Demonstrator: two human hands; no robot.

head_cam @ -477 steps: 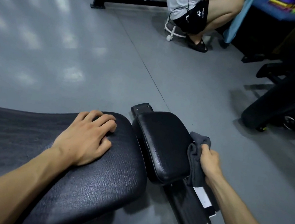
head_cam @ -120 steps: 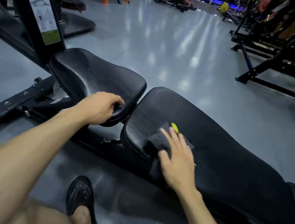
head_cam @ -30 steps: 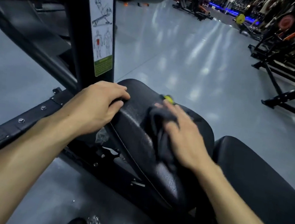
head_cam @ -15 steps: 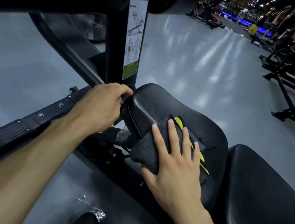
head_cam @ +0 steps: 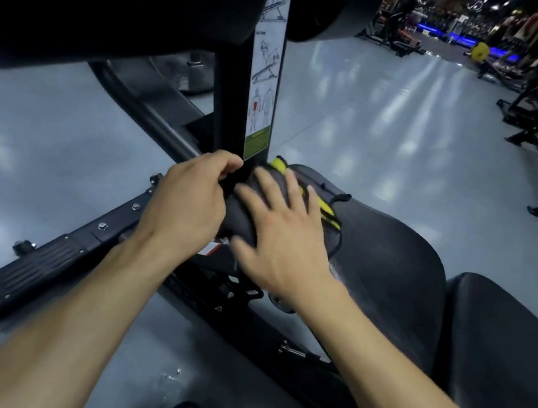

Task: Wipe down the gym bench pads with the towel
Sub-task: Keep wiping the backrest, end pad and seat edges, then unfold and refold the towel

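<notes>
The right hand (head_cam: 285, 240) lies flat with spread fingers on the dark grey towel with yellow stripes (head_cam: 315, 207) — the towel sits on the front end of the small black padded seat (head_cam: 388, 255). The left hand (head_cam: 187, 206) curls its fingers around the seat's front edge, just beside the black upright post with a white sticker (head_cam: 241, 96). The long black back pad (head_cam: 500, 347) sits to the right.

R hand (head_cam: 285, 240) blurred, hides most of towel (head_cam: 242, 214); back pad (head_cam: 500, 340) cut off at right edge
</notes>
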